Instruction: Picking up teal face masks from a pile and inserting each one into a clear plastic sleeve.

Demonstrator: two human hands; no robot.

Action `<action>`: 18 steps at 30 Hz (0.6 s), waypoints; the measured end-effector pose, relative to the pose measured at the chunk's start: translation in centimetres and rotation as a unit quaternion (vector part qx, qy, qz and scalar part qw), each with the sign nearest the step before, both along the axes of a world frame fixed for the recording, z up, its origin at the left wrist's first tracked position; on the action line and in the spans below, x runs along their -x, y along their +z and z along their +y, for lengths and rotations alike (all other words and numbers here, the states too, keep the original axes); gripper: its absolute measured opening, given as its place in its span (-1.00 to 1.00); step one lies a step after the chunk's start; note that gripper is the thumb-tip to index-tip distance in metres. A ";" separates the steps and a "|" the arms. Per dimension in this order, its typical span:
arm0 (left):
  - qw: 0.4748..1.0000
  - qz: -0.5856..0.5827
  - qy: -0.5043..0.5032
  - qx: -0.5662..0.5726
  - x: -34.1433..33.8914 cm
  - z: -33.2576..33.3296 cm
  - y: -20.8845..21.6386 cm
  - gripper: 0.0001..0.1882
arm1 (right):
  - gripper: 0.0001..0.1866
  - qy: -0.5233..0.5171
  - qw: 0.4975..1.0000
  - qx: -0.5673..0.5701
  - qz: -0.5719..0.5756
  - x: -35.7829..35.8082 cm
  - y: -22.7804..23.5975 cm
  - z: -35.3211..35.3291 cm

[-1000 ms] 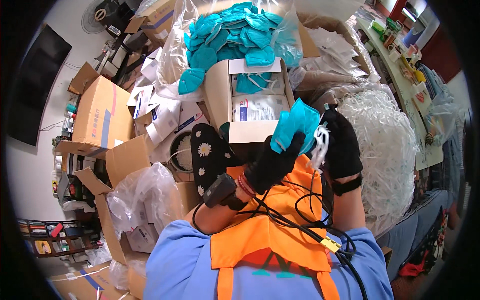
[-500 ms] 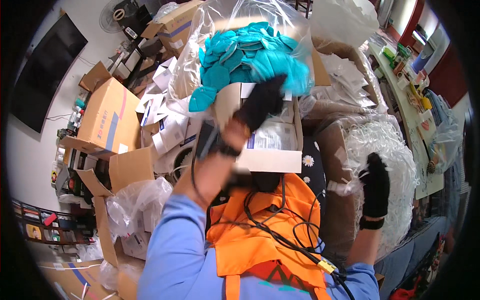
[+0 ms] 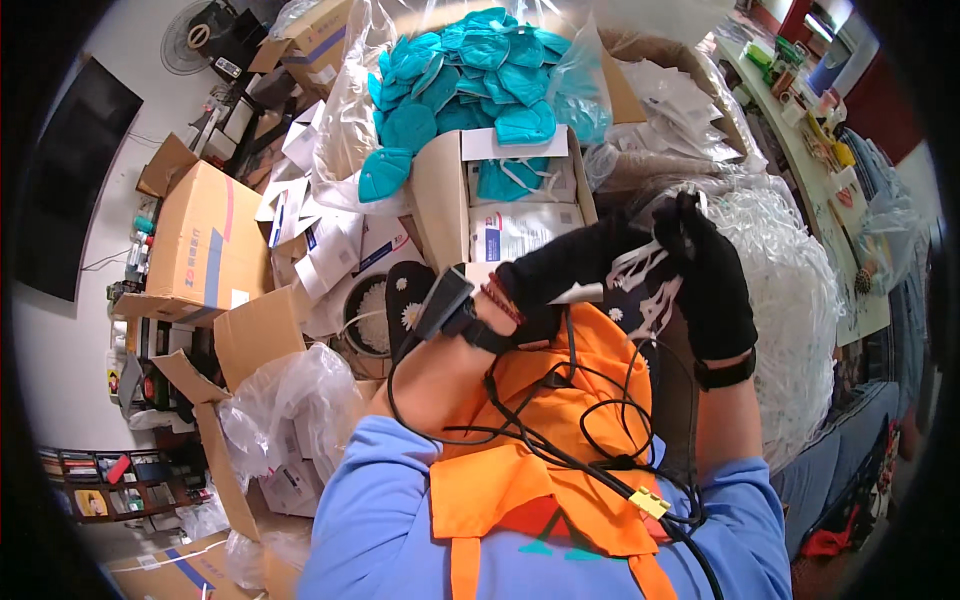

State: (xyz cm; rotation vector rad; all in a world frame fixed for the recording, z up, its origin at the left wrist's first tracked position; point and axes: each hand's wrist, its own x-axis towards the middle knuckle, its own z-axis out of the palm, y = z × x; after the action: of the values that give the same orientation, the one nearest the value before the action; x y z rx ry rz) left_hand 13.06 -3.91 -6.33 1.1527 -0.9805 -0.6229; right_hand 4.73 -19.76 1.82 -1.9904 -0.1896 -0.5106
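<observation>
Pinching white strap (image 3: 640,262) | left hand (image 3: 570,275), right hand (image 3: 715,285) grip closed | strap ends hidden

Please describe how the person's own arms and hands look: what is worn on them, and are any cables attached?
Both hands, left and right, wear black gloves. The sleeves are light blue. A black device is strapped at the left wrist, with black cables trailing from it. The right wrist carries a black band.

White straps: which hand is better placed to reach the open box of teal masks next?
Probably left. Both gloved hands pinch the white straps, but the left hand sits right beside the open box; the right hand is farther, next to the strap pile.
</observation>
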 end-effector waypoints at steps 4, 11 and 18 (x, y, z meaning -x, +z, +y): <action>0.989 0.141 0.030 -0.024 4.4 3.8 3.0 -0.54 | -0.76 0.055 0.843 -0.501 0.190 -0.5 1.0 1.0; 0.978 0.179 0.105 -0.026 7.3 4.6 4.4 -0.69 | -0.72 0.046 0.983 -0.168 0.063 1.2 1.1 2.4; 0.956 0.286 0.030 -0.053 7.4 4.9 3.4 -0.73 | -0.67 0.013 0.962 -0.212 0.172 0.5 1.4 0.3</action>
State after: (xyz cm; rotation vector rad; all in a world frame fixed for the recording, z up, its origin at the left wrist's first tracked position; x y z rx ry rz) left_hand 5.65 1.03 -2.90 1.0047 -0.4203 -0.9038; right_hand 4.24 -19.44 3.25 -1.6187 0.1038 -0.1610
